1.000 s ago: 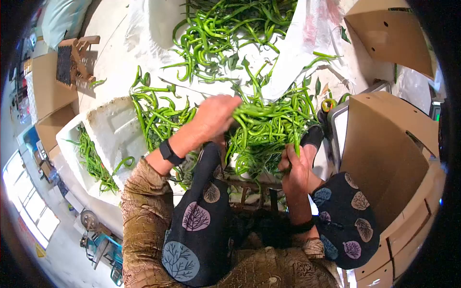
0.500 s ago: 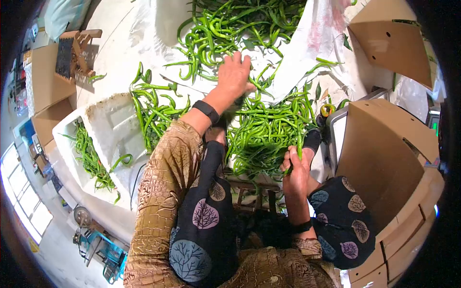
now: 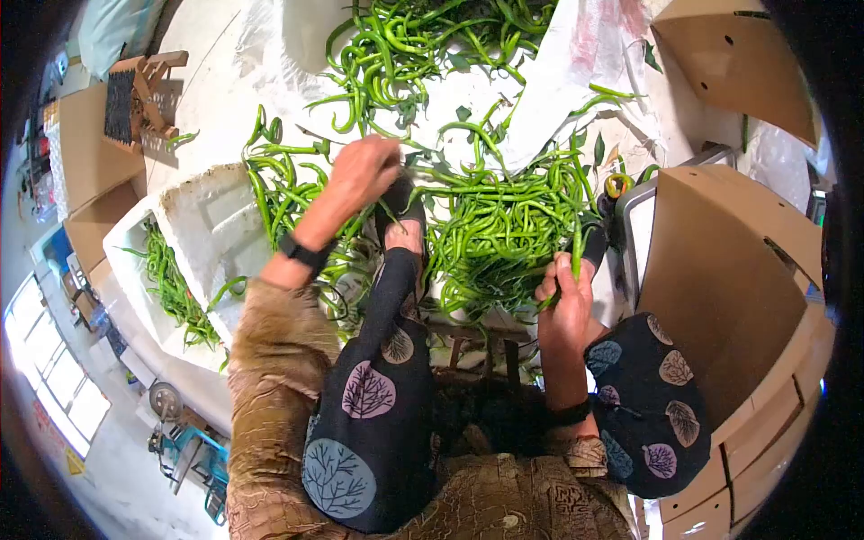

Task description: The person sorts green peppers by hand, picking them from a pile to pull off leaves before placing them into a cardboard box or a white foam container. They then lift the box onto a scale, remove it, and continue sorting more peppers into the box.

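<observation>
My right hand (image 3: 567, 292) is closed around a long green chili pepper (image 3: 577, 252) that points up out of the fist. It is at the right front side of a dense heap of green chili peppers (image 3: 504, 225) between my feet. My left hand (image 3: 364, 171) hangs above my left shoe, between that heap and a looser pile of chili peppers (image 3: 288, 202) on the left. Its fingers point right and down, smeared by motion, and their tips are hidden. A bigger pile of chili peppers (image 3: 396, 54) spreads at the top on white sacking (image 3: 576, 81).
A white foam box (image 3: 202, 216) holding more peppers lies at left. Open cardboard boxes (image 3: 720, 279) stand close on my right. A small wooden stool (image 3: 139, 103) is at upper left, and a blue-framed machine (image 3: 193, 463) is at lower left.
My left hand has moved left, from the lower edge of the top pile to above my left shoe. My right hand has shifted slightly, still holding a pepper.
</observation>
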Action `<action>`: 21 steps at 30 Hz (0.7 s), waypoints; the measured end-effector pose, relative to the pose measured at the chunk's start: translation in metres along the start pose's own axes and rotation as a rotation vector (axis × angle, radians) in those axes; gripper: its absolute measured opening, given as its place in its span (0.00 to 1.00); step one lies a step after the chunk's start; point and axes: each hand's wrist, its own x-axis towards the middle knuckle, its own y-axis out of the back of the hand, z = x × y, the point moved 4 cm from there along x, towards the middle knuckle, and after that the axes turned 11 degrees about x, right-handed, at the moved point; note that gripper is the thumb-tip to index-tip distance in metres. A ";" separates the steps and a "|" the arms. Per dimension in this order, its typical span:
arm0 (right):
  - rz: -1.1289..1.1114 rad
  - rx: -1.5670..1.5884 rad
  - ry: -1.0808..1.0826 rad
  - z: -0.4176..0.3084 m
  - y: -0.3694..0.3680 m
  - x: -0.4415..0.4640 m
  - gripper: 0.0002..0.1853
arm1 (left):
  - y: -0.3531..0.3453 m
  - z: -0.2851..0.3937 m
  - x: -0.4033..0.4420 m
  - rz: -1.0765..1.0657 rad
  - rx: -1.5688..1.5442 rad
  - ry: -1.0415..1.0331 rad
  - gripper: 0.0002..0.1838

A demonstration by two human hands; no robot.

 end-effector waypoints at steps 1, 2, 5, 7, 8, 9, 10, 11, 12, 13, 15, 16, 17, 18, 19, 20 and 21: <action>-0.002 0.034 0.020 0.000 0.001 0.001 0.06 | -0.003 -0.018 -0.025 -0.139 0.093 -0.058 0.08; -0.004 0.020 0.013 -0.001 -0.001 0.000 0.05 | 0.003 -0.021 -0.045 -0.470 0.353 0.075 0.08; 0.013 0.038 -0.046 0.002 -0.003 -0.003 0.04 | -0.008 -0.046 -0.083 -0.595 0.458 0.096 0.06; -0.026 0.098 -0.089 0.009 0.014 0.008 0.06 | 0.013 -0.016 -0.061 -0.116 0.099 0.075 0.05; -0.065 0.157 -0.118 0.008 0.020 0.013 0.07 | 0.010 -0.002 -0.045 0.002 -0.006 0.075 0.05; -0.051 0.148 -0.112 0.003 0.018 0.010 0.07 | -0.006 0.005 -0.030 0.138 -0.099 0.049 0.07; 0.037 0.120 -0.007 -0.006 0.012 0.007 0.08 | -0.017 0.016 -0.015 0.073 -0.080 0.120 0.10; 0.123 0.095 0.096 -0.012 0.009 0.005 0.08 | -0.032 0.024 -0.002 0.148 -0.017 0.101 0.11; 0.126 0.105 0.108 -0.012 0.010 0.006 0.09 | -0.048 0.031 0.012 0.145 0.080 0.084 0.11; 0.133 0.107 0.109 -0.011 0.011 0.006 0.09 | -0.059 0.038 0.022 0.133 0.126 0.107 0.10; 0.127 0.121 0.063 -0.009 0.012 0.007 0.09 | -0.076 0.050 0.032 0.060 0.098 -0.031 0.10; 0.146 0.118 0.086 -0.011 0.010 0.004 0.08 | -0.078 0.059 0.031 0.046 0.074 -0.112 0.10; 0.150 0.119 0.092 -0.014 0.008 0.003 0.08 | -0.077 0.061 0.028 0.047 0.070 -0.117 0.10; 0.162 0.128 0.119 -0.018 0.007 0.003 0.08 | -0.069 0.058 0.024 0.119 -0.082 -0.092 0.10; 0.177 0.138 0.143 -0.021 0.007 0.003 0.08 | -0.056 0.055 0.019 0.185 -0.236 -0.065 0.10; 0.181 0.145 0.168 -0.024 0.005 0.001 0.09 | -0.040 0.042 0.008 0.169 -0.373 -0.008 0.09; 0.179 0.150 0.163 -0.022 0.008 0.001 0.09 | -0.020 0.033 -0.006 0.114 -0.450 0.141 0.07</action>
